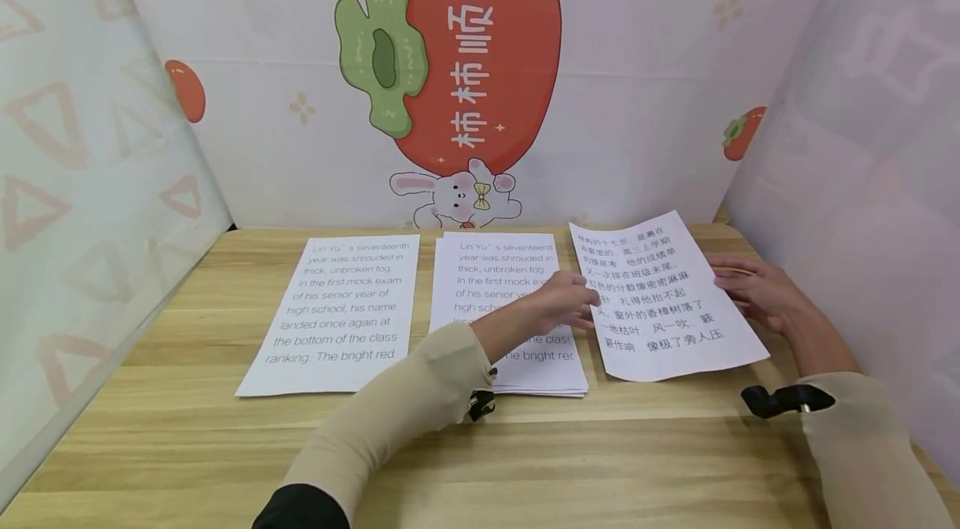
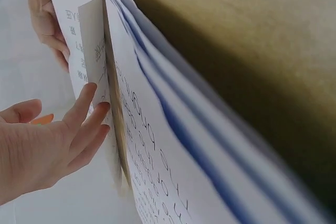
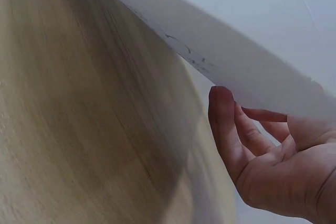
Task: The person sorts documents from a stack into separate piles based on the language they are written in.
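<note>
A sheet of paper printed with Chinese text (image 1: 645, 304) is at the right, tilted and slightly bowed, partly off the table. At its right edge my right hand (image 1: 772, 300) holds it; the right wrist view shows fingers (image 3: 223, 114) against the edge, with the paper hiding part of the hand. My left hand (image 1: 551, 304) reaches across a middle stack of English-printed sheets (image 1: 498, 262). Its fingers, extended, touch the left edge of the Chinese sheet, and the thumb stands apart in the left wrist view.
Another English-printed paper (image 1: 345, 308) lies flat on the wooden table (image 1: 525, 462) at the left. Behind the table hangs a white backdrop (image 1: 637, 96) with a large red persimmon drawing. Patterned white cloth walls (image 1: 847, 154) flank both sides.
</note>
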Tool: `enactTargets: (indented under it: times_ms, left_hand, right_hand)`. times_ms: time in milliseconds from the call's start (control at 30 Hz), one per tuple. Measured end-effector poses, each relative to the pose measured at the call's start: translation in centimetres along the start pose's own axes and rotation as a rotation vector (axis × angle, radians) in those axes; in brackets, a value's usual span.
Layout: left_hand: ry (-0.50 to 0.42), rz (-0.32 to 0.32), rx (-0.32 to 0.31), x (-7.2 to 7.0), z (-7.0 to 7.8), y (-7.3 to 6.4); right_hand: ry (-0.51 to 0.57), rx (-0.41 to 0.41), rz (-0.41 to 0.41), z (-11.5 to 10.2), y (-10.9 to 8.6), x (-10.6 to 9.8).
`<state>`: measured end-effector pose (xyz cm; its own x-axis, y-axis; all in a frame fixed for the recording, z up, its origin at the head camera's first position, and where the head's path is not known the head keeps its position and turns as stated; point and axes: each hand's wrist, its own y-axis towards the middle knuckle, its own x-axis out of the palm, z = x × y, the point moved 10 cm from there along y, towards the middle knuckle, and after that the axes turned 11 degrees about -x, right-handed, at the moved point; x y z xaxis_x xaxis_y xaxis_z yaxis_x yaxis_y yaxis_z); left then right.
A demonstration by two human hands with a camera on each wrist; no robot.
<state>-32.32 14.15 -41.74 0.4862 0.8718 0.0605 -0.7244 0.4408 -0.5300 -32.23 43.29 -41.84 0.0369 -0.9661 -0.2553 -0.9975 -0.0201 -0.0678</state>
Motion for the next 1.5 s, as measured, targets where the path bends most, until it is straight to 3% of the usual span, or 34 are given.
enactTargets:
  times_ms: [133, 500, 667, 1000, 1500]
  left_hand:
    - [-0.002, 0.029, -0.02, 0.1, -0.2, 0.4]
    - [0.006, 0.077, -0.01, 0.4, 0.0, 0.5]
    - [-0.001, 0.071, -0.01, 0.6, 0.0, 0.5]
    - [0.013, 0.064, -0.022, 0.6, 0.0, 0.6]
    - [0.034, 0.013, -0.034, 0.8, 0.1, 0.5]
  right_hand:
    - [0.011, 0.005, -0.005, 0.3, 0.0, -0.2]
    - [-0.092, 0.048, 0.016, 0.8, -0.1, -1.0]
    - [-0.187, 0.066, 0.038, 0.7, -0.4, -1.3]
    - [-0.364, 0.026, 0.1, 0.1, -0.6, -1.4]
    - [-0.49, 0.011, 0.196, -0.6, -0.9, -1.4]
